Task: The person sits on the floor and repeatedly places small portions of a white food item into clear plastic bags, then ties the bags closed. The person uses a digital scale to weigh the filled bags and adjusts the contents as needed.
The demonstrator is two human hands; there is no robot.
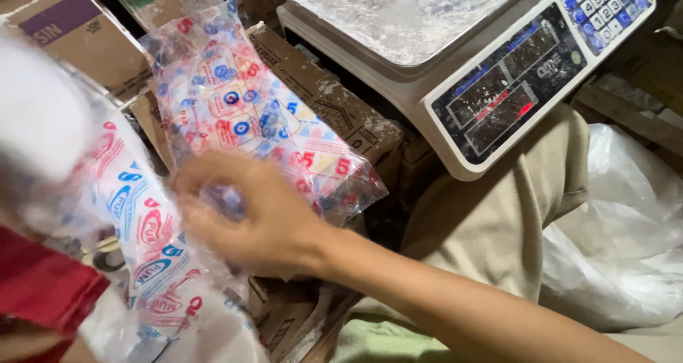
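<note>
Stacked cardboard boxes (324,96) fill the background. Against them lies a printed plastic bag (249,107), and the right hand (245,217) closes its blurred fingers on the lower end — flat, nothing inside yet. The left hand is not visible. Further right, a dusty scale (455,57) stands bare — nothing weighed.

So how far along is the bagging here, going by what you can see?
Done: the scale pan is floury and bare. In hand: the right hand grips a printed plastic bag; another printed bag lies beside it. Left: neither bag visibly holds anything. The left hand is out of view.
</note>
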